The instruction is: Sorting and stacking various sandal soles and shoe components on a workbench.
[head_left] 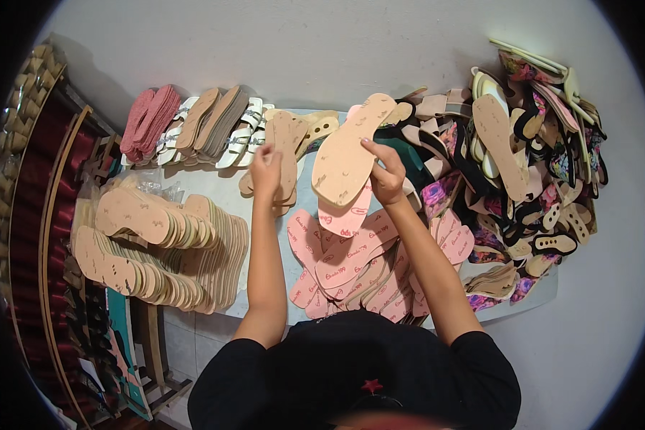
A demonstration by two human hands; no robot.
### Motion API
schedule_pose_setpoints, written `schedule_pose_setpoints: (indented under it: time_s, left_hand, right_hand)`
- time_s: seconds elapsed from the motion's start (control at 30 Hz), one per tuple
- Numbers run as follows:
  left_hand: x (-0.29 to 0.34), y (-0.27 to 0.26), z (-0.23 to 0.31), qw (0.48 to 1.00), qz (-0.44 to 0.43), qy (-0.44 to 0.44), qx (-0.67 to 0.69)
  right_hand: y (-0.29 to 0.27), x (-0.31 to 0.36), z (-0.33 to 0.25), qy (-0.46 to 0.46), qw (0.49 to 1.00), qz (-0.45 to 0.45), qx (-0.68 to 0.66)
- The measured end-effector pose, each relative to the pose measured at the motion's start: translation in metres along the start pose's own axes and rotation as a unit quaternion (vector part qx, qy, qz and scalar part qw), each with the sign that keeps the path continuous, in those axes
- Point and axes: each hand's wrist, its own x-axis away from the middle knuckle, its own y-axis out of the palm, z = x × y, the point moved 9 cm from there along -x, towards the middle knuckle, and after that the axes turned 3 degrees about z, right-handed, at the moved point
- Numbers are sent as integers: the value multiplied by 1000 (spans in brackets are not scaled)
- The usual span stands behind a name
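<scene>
My right hand [388,175] grips a beige shoe insole [355,154] by its right edge, thumb on top. It is held tilted above the table, and small printed marks dot its face. A pink printed insole [342,218] shows just under its lower end; whether my hand holds that one too I cannot tell. My left hand [266,170] is closed, with its fingers curled together, beside a small pile of beige insoles [285,147]. Anything between those fingers is hidden. In front of my body lies a spread heap of pink printed insoles [347,261].
Long rows of stacked beige insoles [143,215] stand at the left. Behind them are pink insole stacks [150,118] and white strapped sandals [240,136]. A tall heap of floral and black sandal parts [523,158] fills the right. A rack [43,201] borders the far left.
</scene>
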Motion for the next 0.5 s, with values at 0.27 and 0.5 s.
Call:
schedule_pose_setpoints:
  time_s: [0.27,0.5]
  left_hand:
    - [127,19,65,589,-467,-257,607]
    - [134,1,0,751,-386,-270,464]
  right_hand:
    - [31,31,-1,150,973,-116,-134]
    - [41,15,-12,85,983,-165,-7]
